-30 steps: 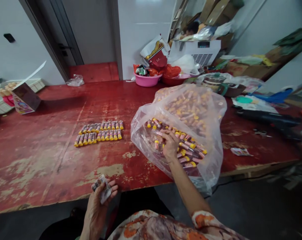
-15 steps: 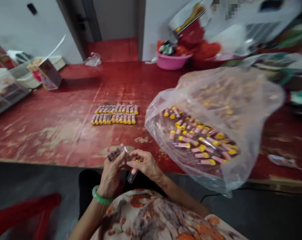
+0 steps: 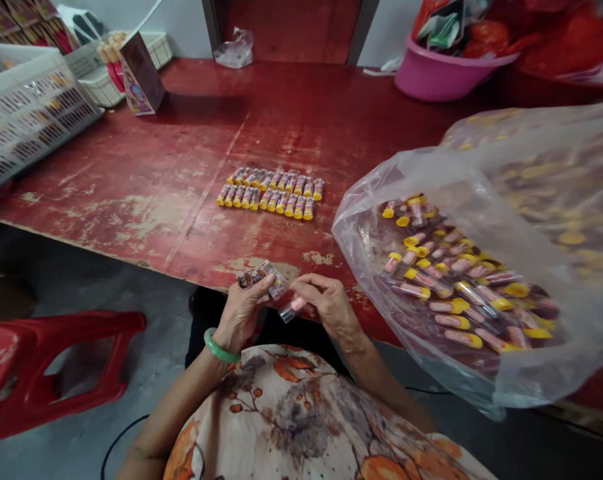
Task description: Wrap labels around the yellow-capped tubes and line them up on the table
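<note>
My left hand [image 3: 242, 308] is closed on a small flat stack of printed stickers or labels [image 3: 264, 279], thumb on top. Close beside it, my right hand [image 3: 328, 303] pinches a clear tube [image 3: 293, 309] with pink inside; its near end points down and left, and its other end is hidden by my fingers. On the table ahead lie two rows of small tubes [image 3: 271, 190] with yellow ends and printed wraps. To the right, a large clear plastic bag [image 3: 381, 175] lies open with many loose pink tubes [image 3: 434, 280] with yellow caps inside.
The worn red table [image 3: 126, 193] has its edge just in front of me. White baskets [image 3: 36, 127] and a small printed box [image 3: 140, 77] stand at left. A pink basin [image 3: 441, 70] sits at back right. A red stool [image 3: 71, 357] stands on the floor at left.
The camera view has shifted, so the table looks closer and things sit farther right or higher. My right hand still holds the tube, now slightly farther from the left hand.
</note>
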### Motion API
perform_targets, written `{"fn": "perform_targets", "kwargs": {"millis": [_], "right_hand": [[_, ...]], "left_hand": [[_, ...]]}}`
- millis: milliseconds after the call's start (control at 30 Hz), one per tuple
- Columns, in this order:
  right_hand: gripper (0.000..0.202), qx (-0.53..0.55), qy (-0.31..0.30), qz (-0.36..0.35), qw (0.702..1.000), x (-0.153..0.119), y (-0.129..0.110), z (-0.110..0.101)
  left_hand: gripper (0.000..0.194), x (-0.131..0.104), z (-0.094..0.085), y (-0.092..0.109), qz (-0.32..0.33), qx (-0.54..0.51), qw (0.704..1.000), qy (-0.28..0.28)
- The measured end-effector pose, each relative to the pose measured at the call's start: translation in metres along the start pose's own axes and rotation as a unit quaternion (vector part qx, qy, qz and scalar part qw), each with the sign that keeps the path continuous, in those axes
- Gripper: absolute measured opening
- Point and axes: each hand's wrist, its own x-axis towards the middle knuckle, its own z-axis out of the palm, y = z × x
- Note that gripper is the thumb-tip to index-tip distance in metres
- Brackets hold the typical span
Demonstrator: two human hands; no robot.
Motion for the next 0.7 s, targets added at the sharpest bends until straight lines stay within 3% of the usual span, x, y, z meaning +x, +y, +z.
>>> {"fn": "perform_targets", "kwargs": {"millis": [167, 300, 567, 700], "right_hand": [[0.016, -0.034, -0.065, -0.082, 0.994, -0.002, -0.003, -0.023], [0.014, -0.125, -0.051, -0.178, 0.975, -0.006, -0.005, -0.027], [0.023, -0.232, -0.010, -0.356, 0.905, -0.005, -0.007, -0.013], [0.031, -0.329, 0.034, -0.449, 0.830, -0.006, -0.003, -0.008]], "left_hand": [[0.035, 0.011, -0.011, -0.001, 0.015, -0.023, 0.999, 0.030], [0.036, 0.015, -0.015, -0.004, 0.000, -0.041, 0.999, 0.033], [0.040, 0.013, -0.007, 0.002, -0.058, -0.071, 0.995, 0.041], [0.038, 0.011, -0.006, 0.002, -0.080, -0.077, 0.993, 0.043]]}}
